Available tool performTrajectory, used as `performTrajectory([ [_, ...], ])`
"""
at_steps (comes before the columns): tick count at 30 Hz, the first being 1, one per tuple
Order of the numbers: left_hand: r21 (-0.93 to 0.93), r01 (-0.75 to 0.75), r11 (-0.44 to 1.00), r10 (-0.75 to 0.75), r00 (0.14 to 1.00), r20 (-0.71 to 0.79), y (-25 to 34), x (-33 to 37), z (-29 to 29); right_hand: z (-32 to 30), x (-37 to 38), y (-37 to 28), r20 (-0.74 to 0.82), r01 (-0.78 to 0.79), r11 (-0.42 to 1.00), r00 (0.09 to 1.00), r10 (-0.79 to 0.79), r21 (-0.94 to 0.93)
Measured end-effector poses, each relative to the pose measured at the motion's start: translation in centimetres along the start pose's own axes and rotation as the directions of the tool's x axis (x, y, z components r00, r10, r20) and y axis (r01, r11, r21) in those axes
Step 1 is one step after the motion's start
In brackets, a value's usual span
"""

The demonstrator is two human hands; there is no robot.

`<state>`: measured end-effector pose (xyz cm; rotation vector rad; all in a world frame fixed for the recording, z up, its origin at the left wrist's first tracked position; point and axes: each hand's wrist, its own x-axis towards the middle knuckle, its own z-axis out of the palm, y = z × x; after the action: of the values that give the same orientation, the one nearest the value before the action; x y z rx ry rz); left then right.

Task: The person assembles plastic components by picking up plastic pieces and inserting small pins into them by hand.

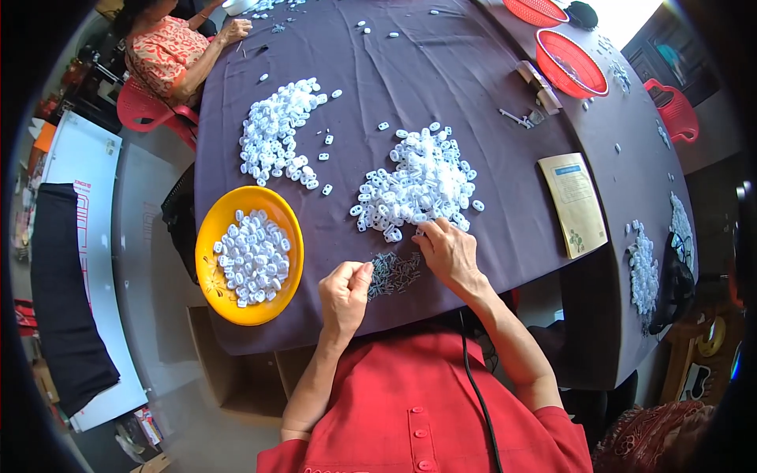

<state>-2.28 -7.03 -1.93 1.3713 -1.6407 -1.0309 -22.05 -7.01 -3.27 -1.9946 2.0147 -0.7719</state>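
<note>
My left hand [344, 298] is closed in a fist at the table's near edge, thumb pressed on the fingers; what it holds is hidden. Beside it lies a small heap of dark grey metal pieces [394, 274], too small to name. My right hand [449, 254] reaches to the near edge of a pile of white oval plastic pieces with two holes [418, 177]. Its thumb and fingertips close around one white piece there. To the left, a yellow bowl [206, 256] holds many similar white pieces [254, 256]. A second white pile [276, 130] lies beyond the bowl.
A dark cloth covers the table [473, 102]. On the right lie a tan paper packet [573, 206] and a cardboard box [539, 87]. Red baskets [572, 65] stand at the far right. Another person [169, 51] works at the far left. A black cord [477, 386] crosses my red shirt.
</note>
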Motion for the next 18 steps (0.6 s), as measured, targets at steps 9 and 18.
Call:
performTrajectory([
  [9,0.132,-0.183,0.974,0.177,0.983,0.054,-0.1,2.8,2.0,0.2,-0.4,0.5,-0.035,0.034,0.998,0.999,-0.036,-0.049],
  [18,0.257,-0.213,0.943,0.204,0.977,0.061,-0.1,4.6,4.3,-1.8,-2.1,1.1,-0.043,-0.075,0.883,0.993,0.107,0.464],
])
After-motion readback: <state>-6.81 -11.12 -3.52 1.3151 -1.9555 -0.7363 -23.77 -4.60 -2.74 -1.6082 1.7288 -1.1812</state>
